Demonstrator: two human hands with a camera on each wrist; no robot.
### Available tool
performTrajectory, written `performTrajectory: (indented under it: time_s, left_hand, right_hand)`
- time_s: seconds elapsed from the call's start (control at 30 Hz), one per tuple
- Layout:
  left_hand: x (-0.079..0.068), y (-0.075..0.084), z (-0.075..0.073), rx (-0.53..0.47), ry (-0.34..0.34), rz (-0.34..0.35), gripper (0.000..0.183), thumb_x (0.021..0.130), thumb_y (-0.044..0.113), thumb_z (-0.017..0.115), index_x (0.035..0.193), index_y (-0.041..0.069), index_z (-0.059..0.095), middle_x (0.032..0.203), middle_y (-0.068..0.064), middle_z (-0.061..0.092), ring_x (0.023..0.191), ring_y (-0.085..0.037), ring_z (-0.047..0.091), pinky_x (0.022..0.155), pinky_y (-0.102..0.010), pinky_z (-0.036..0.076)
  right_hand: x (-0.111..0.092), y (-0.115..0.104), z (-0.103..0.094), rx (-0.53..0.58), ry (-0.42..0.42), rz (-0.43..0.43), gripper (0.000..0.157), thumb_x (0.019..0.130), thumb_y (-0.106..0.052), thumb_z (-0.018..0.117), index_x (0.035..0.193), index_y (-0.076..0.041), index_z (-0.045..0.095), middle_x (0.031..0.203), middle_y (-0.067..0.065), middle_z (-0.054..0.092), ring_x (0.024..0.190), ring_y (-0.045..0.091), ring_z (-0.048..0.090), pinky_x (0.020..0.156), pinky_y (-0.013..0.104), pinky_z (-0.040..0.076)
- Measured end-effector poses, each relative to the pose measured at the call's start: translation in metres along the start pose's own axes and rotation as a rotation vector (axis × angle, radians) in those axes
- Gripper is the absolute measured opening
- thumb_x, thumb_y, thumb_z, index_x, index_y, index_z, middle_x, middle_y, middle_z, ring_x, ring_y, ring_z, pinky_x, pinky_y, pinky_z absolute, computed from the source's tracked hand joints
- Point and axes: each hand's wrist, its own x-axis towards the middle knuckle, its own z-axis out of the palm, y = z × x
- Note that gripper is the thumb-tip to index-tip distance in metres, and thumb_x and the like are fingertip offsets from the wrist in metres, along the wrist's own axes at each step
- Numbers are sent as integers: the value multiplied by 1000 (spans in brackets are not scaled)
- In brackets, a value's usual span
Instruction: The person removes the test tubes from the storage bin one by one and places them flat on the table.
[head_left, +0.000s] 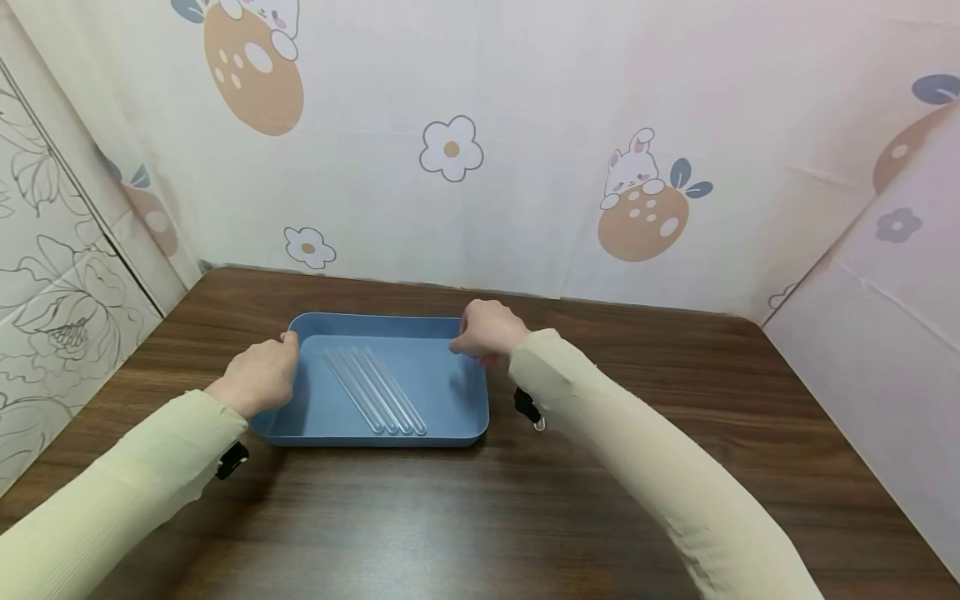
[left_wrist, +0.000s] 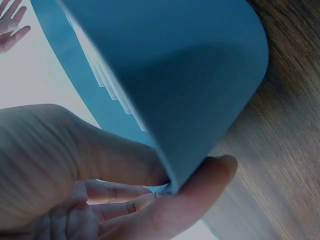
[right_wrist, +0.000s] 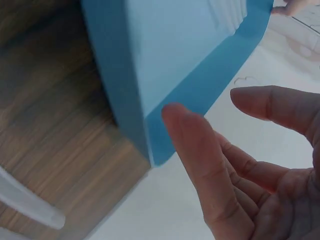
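A shallow blue tray [head_left: 448, 396] lies on the dark wooden table. Inside it several clear, round-ended tubes [head_left: 378, 392] lie side by side at a slant. My left hand [head_left: 258, 377] is at the tray's left side; in the left wrist view its thumb and index finger pinch the tray's rim [left_wrist: 195, 85]. Over the right rim is my right hand [head_left: 491, 329]. In the right wrist view its thumb and index finger stand apart near the tray's corner, holding nothing. Whether a fingertip touches the rim I cannot tell.
Behind the table [head_left: 637, 358] hangs a pale curtain [head_left: 525, 192] printed with rabbits and flowers. A pale translucent round-ended strip [right_wrist: 32, 200] enters the right wrist view at lower left; its kind is unclear.
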Motion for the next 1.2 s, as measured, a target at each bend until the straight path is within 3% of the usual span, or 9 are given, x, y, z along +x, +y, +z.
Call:
performTrajectory:
  time_s: [0.1,0.33,0.6,0.7,0.83,0.93,1.2]
  left_hand:
    - [0,0,0,-1,-4,-2,54,84,-5,51,127,-29,29,70,-21,56,55,-25,54,49,-36,45]
    - [0,2,-1,-3,-11,-8,53,86,-5,49,128,-29,29,66,-17,54,53,-23,53,48,-34,44]
    - [1,2,0,7,-11,-11,52,86,-5,50,127,-29,29,74,-23,57,57,-25,55,50,-36,46]
    - [1,2,-1,3,-14,-13,53,86,-4,50,128,-28,29,72,-22,56,56,-24,55,50,-35,46]
    - [1,1,0,4,-10,-10,53,86,-4,51,128,-28,29,72,-22,56,56,-25,55,50,-35,46]
    - [1,1,1,9,2,-8,53,85,-4,51,127,-28,30,75,-25,58,58,-26,56,51,-37,47]
    - [1,0,2,9,26,6,51,84,-5,51,125,-28,32,68,-20,56,56,-25,55,50,-37,47]
  right_hand:
    - [3,-10,6,-1,-20,-6,20,87,-19,63,85,-2,73,60,0,56,52,14,63,55,29,54]
    - [8,-27,19,28,-55,-69,19,87,-16,65,79,0,69,56,-1,50,49,13,58,65,34,58]
    - [16,-40,34,80,-115,-117,17,86,-15,67,89,2,72,75,10,66,51,13,58,70,36,58]
    - [17,-45,37,67,-122,-121,14,85,-14,67,79,-1,69,74,11,67,54,18,61,66,34,58]
    - [18,-49,41,59,-134,-130,33,85,-11,67,55,-10,51,55,4,53,55,23,62,52,26,53]
    - [20,-51,45,60,-151,-127,41,85,-10,66,51,-13,44,47,1,44,47,19,55,45,21,47]
    - [28,-54,58,34,-174,-57,14,84,-7,67,71,-3,63,49,3,46,38,13,45,41,22,41]
